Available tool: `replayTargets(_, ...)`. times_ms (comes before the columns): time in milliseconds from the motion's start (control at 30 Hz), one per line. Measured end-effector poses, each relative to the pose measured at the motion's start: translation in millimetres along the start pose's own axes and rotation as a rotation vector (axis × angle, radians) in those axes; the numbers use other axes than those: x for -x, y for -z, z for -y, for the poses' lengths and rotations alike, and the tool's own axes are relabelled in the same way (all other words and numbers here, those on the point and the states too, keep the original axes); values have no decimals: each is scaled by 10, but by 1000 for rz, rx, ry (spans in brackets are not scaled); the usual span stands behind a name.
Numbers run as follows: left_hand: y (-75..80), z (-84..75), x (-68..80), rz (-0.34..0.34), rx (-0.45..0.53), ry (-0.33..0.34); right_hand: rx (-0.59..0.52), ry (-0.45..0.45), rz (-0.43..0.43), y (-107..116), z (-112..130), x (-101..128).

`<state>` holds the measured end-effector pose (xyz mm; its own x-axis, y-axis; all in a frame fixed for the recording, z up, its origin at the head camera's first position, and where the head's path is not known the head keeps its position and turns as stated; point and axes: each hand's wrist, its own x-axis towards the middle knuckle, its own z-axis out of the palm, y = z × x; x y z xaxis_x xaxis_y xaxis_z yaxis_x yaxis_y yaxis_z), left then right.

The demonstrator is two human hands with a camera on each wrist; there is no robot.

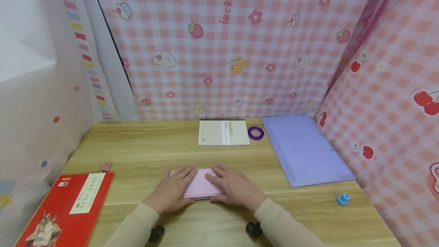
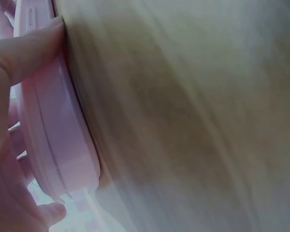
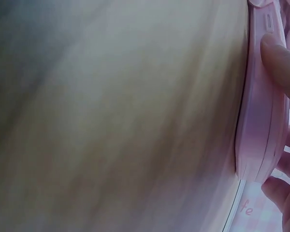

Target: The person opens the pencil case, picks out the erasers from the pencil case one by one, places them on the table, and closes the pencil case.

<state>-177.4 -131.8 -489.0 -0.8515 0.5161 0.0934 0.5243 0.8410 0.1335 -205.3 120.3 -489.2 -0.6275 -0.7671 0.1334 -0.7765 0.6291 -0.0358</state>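
A flat pink case (image 1: pixel 200 186) lies on the wooden table (image 1: pixel 144 151) near its front edge. My left hand (image 1: pixel 176 188) lies on the case's left half and my right hand (image 1: pixel 233 188) on its right half, with the fingers stretched out on top and pointing toward each other. In the left wrist view the thumb (image 2: pixel 24 53) touches the side of the pink case (image 2: pixel 63 145). In the right wrist view the thumb (image 3: pixel 280 58) rests against the edge of the case (image 3: pixel 258 125). Both wrist views are blurred.
A red book (image 1: pixel 68 210) lies at the front left, with a pink clip (image 1: pixel 105 166) behind it. A notepad (image 1: pixel 223 132), a purple tape ring (image 1: pixel 255 133) and a lavender folder (image 1: pixel 303 148) sit at the back right. A small blue object (image 1: pixel 343 199) is front right. Cloth walls enclose three sides.
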Motion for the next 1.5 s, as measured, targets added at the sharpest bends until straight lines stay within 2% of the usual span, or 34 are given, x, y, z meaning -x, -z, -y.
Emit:
replayTargets(400, -2, 3, 6, -3, -25, -1, 47, 23, -5, -18, 26, 16)
replayTargets(833, -36, -7, -31, 12, -49, 12, 91, 56, 33, 41, 23, 7)
replayTargets(1133, 12, 13, -16, -2, 9, 30, 56, 55, 26, 110, 14, -14)
replayTargets(1267, 32, 31, 71, -67, 64, 81, -5, 24, 3, 115, -4, 51)
replayTargets(1367, 36, 66, 203, -130, 115, 164, -38, 4, -28, 138, -43, 148)
replayTargets(1500, 37, 125, 388, -170, 190, 263, -58, 29, -151, 195, -134, 252)
